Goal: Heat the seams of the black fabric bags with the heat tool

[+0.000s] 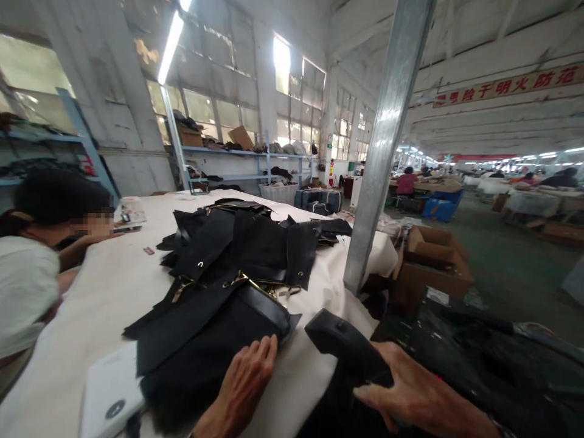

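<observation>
Bright factory hall (502,255), tall windows (292,91), metal shelving (237,152)

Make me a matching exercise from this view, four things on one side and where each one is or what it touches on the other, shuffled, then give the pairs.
Things:
1. left hand
2. right hand
3. metal post
4. cardboard box

Places:
A. on the floor right of the table
B. flat on the pile of black pieces
C. standing at the table's right edge
D. gripping a folded black piece

Pairs: 1-B, 2-D, 3-C, 4-A
</observation>
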A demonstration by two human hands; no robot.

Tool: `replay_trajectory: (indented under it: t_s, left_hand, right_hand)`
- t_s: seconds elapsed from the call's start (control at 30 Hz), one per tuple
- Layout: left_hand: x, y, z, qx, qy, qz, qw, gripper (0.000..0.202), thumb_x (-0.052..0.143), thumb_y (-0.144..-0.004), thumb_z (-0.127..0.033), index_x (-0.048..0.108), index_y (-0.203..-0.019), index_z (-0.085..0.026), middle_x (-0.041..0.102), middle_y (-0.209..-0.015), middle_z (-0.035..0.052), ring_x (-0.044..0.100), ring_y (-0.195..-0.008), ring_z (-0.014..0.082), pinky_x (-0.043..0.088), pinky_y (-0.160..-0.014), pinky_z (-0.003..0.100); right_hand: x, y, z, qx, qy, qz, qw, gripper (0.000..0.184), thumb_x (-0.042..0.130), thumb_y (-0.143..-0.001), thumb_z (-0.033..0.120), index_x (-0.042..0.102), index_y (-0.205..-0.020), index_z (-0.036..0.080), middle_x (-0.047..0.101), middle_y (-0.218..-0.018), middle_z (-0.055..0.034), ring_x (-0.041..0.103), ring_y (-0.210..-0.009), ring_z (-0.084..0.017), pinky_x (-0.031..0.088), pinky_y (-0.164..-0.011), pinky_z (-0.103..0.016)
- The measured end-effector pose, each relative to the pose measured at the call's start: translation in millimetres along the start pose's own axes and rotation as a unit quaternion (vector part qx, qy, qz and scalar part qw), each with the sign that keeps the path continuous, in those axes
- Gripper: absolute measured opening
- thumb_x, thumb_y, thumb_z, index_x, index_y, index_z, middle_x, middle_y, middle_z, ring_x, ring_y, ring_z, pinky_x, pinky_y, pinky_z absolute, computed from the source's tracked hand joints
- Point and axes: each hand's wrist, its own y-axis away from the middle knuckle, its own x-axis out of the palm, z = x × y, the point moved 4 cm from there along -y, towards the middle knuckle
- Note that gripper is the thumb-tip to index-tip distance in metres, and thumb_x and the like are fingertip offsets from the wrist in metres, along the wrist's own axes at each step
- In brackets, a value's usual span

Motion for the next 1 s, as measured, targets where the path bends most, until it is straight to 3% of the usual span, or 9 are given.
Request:
replay_trajectory:
  t_s: [0.13,0.27,0.37,0.5,0.63,0.73,0.83,0.93,1.0]
  left_hand:
    - [12.4,33,-14,0.054,-0.020,-0.078,0.995,0.059,0.036,-0.070,0.010,0.061,-0.118,-0.014,0.067,-0.109,0.0116,0.065,-0.095,0.0220,0.057,-0.077,0.034]
    - [10.0,47,-7,0.113,-0.029,-0.151,0.982,0.057,0.036,-0.062,0.008,0.070,-0.103,-0.014,0.069,-0.107,0.0136,0.068,-0.093,0.0242,0.058,-0.073,0.029]
    - [4.1,52,3,0.140,0.001,-0.178,0.974,0.049,0.040,-0.066,-0.001,0.072,-0.098,-0.019,0.069,-0.105,0.0127,0.069,-0.089,0.0228,0.057,-0.071,0.025]
    - [-1.4,54,15,0.140,0.034,-0.174,0.974,0.038,0.051,-0.069,-0.014,0.071,-0.096,-0.030,0.069,-0.106,0.0111,0.069,-0.088,0.0245,0.058,-0.068,0.028]
    - [-6.7,62,21,0.138,0.080,-0.171,0.972,0.026,0.062,-0.070,-0.025,0.072,-0.093,-0.033,0.066,-0.114,0.0135,0.066,-0.096,0.0293,0.058,-0.071,0.036]
    - [-6.3,67,20,0.109,0.140,-0.130,0.975,0.015,0.065,-0.073,-0.031,0.073,-0.085,-0.031,0.061,-0.123,0.0140,0.062,-0.107,0.0311,0.056,-0.079,0.042]
    - [3.2,71,21,0.077,0.198,-0.084,0.974,0.016,0.061,-0.078,-0.035,0.073,-0.088,-0.031,0.054,-0.131,0.0139,0.055,-0.116,0.0324,0.053,-0.086,0.047]
    - [19.2,78,33,0.017,0.283,-0.054,0.957,0.026,0.052,-0.085,-0.034,0.068,-0.106,-0.032,0.054,-0.132,0.0086,0.053,-0.119,0.0250,0.049,-0.093,0.040]
    - [28.7,88,47,-0.052,0.330,-0.049,0.941,0.032,0.046,-0.089,-0.032,0.063,-0.116,-0.030,0.058,-0.129,0.0056,0.056,-0.117,0.0189,0.047,-0.097,0.032]
  right_hand:
    - [4,-4,-9,0.018,-0.001,0.008,1.000,0.011,0.060,-0.077,0.024,0.056,-0.079,0.014,0.052,-0.053,0.0057,0.052,-0.043,-0.007,0.037,-0.039,-0.012]
    - [12,-17,-16,0.041,0.022,0.018,0.999,0.015,0.060,-0.076,0.025,0.058,-0.085,0.013,0.053,-0.053,0.0044,0.053,-0.045,-0.009,0.039,-0.040,-0.013]
    - [23,-32,-18,0.026,0.024,0.042,0.998,0.016,0.059,-0.075,0.026,0.059,-0.085,0.012,0.053,-0.052,0.0037,0.051,-0.043,-0.009,0.040,-0.040,-0.014]
    - [37,-55,-22,0.024,0.032,0.062,0.997,0.013,0.058,-0.072,0.024,0.058,-0.079,0.013,0.051,-0.049,0.0039,0.052,-0.042,-0.010,0.038,-0.036,-0.013]
    - [45,-76,-26,0.024,0.040,0.085,0.995,0.014,0.059,-0.072,0.026,0.057,-0.075,0.013,0.052,-0.049,0.0032,0.053,-0.042,-0.010,0.040,-0.036,-0.015]
    - [47,-90,-24,0.024,0.037,0.093,0.995,0.017,0.058,-0.074,0.029,0.056,-0.072,0.012,0.054,-0.050,0.0020,0.054,-0.043,-0.010,0.042,-0.039,-0.015]
    - [37,-99,-18,0.014,0.050,0.043,0.998,0.020,0.055,-0.079,0.033,0.053,-0.073,0.014,0.056,-0.053,0.0009,0.053,-0.045,-0.010,0.041,-0.040,-0.016]
    - [22,-96,-12,0.007,0.071,-0.006,0.997,0.020,0.053,-0.082,0.034,0.051,-0.076,0.014,0.057,-0.053,0.0007,0.054,-0.046,-0.011,0.042,-0.043,-0.018]
    - [15,-88,-8,0.002,0.081,-0.002,0.997,0.021,0.055,-0.082,0.034,0.051,-0.076,0.014,0.058,-0.052,0.0004,0.055,-0.046,-0.011,0.042,-0.045,-0.019]
